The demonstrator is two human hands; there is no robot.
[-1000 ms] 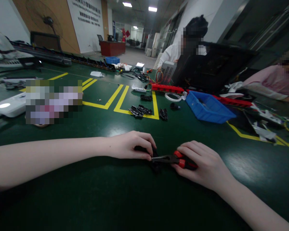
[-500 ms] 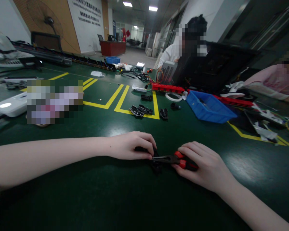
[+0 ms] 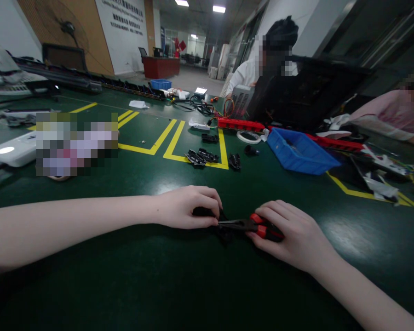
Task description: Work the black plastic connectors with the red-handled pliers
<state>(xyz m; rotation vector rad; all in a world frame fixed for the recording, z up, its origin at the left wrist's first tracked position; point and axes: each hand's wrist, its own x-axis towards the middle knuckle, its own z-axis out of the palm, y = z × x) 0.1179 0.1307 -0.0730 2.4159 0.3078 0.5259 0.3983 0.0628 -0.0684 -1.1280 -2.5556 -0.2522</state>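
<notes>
Both my hands rest low on a dark green table (image 3: 158, 285). My left hand (image 3: 188, 207) is closed, its fingers curled over a small black plastic part (image 3: 224, 233) that mostly hides under them. My right hand (image 3: 291, 234) is closed round the red-and-black handles of a pair of pliers (image 3: 243, 225). The pliers' dark jaws point left and meet the black part right beside my left fingertips.
Several more black parts (image 3: 202, 157) lie on yellow floor-style markings farther back. A blue bin (image 3: 298, 151) and a red strip (image 3: 239, 124) stand at the right rear, a white device (image 3: 10, 154) at the left. Two other people sit across the table.
Both hands and the pliers have stayed almost in place; the view has tilted slightly, so they sit a little higher in the picture.
</notes>
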